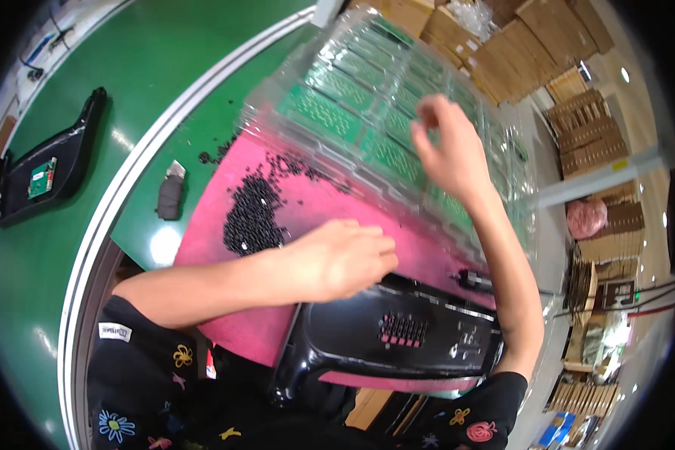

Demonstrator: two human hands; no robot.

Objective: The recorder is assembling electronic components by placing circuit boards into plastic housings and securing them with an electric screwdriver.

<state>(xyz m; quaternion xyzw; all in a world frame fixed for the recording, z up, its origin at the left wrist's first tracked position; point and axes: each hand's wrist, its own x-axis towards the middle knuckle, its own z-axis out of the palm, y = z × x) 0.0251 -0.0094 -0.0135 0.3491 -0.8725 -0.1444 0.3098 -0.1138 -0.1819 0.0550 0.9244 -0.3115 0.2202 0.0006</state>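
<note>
Directly below the camera lies a glossy black moulded plastic housing (397, 337), resting on a bright pink mat (307, 202) at the near edge of the green tabletop (202, 142). Its long axis runs roughly left to right across the view, tilted slightly so the right end sits a little lower, and its broad face points up, showing a small grid of slots through which pink shows.

The left hand (345, 259) hovers just above the housing's upper left edge, fingers curled loosely inward; whether it pinches anything between the fingertips cannot be told. The right hand (450, 150) reaches up over a clear plastic blister tray (352, 97) holding rows of green circuit boards (315, 112), its fingers bent down onto the tray's cells; blur hides whether it grips a board.

That tray leans across the far side of the mat, its long axis running from upper left to lower right. A heap of small black beads (255, 214) lies on the mat just left of the left hand. Farther left, a second black housing with a green board (49, 169) rests on the green conveyor belt (127, 67), and a small dark grey tool (170, 195) lies on the tabletop near the mat.
</note>
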